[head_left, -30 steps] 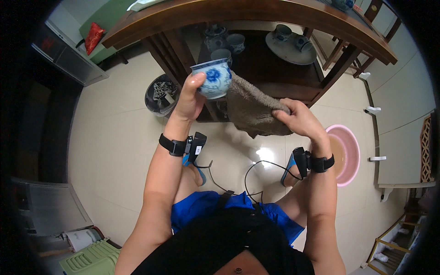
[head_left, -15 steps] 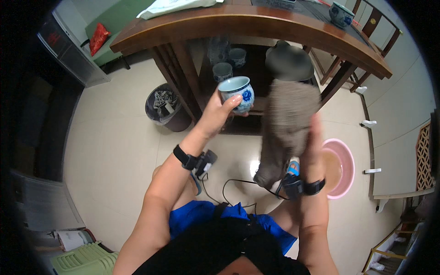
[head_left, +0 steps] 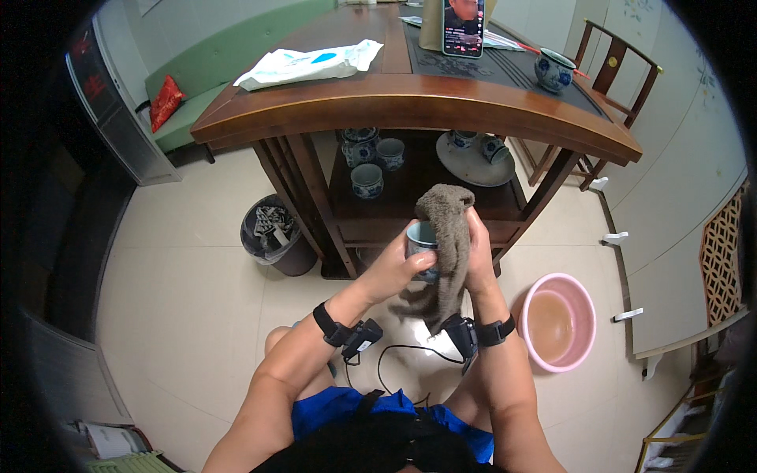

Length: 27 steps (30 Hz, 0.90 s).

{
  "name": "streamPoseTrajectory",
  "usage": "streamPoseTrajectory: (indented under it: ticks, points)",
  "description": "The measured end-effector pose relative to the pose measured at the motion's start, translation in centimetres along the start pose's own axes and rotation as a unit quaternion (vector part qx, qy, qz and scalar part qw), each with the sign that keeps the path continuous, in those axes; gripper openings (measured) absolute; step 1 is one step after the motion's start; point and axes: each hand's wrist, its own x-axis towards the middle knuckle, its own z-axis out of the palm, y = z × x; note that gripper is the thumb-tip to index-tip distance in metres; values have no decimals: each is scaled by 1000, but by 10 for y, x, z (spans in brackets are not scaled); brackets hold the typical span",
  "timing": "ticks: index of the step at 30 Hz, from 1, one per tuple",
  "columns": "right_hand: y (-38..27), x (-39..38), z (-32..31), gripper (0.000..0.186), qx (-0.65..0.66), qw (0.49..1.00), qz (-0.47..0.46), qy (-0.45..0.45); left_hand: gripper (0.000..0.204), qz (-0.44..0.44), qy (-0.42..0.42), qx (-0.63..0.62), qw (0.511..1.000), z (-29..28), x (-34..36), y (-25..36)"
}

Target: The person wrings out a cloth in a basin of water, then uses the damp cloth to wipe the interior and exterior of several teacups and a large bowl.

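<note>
My left hand (head_left: 397,266) is closed round a blue-and-white porcelain cup (head_left: 422,237), its mouth tilted up. A grey-brown towel (head_left: 450,244) hangs from my right hand (head_left: 478,251), whose fingers are wrapped in its far side and partly hidden by it. The towel lies against the cup's right rim, and its lower end dangles above the floor. On the lower shelf beyond my hands stand more blue-and-white cups (head_left: 367,181) and a lidded jar (head_left: 360,147). A grey round tray (head_left: 475,164) there bears two more cups.
The wooden table (head_left: 410,94) overhangs the shelf, with a white packet (head_left: 311,65), a propped phone (head_left: 463,27) and a patterned pot (head_left: 554,71) on top. To the right sits a pink basin (head_left: 590,323) of cloudy water; a lined bin (head_left: 293,258) stands left. Cables (head_left: 410,347) run between my wrists.
The towel, earlier blurred and apart from the cup, has come left against its rim. The cup has moved lower and nearer to me. My view has tilted up, showing more tabletop.
</note>
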Motion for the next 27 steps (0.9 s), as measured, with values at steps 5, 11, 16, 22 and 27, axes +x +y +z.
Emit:
streamPoseTrajectory:
  ticks: [5,11,16,22,27]
  points:
    - [-1,0,1,51,-21,996,42,-74,56,-91,48,-191,976,1,-5,4]
    - [10,-4,13,22,-213,973,-89,34,39,-118,130,-298,938,0,3,-14]
    - [20,-8,16,23,-371,914,-130,101,41,-84,201,-206,954,13,8,-23]
    - [28,-5,12,18,-319,937,-89,111,45,-72,227,-168,957,19,13,-30]
    - [5,-6,27,41,5,996,-32,82,56,-103,122,-330,930,7,7,4]
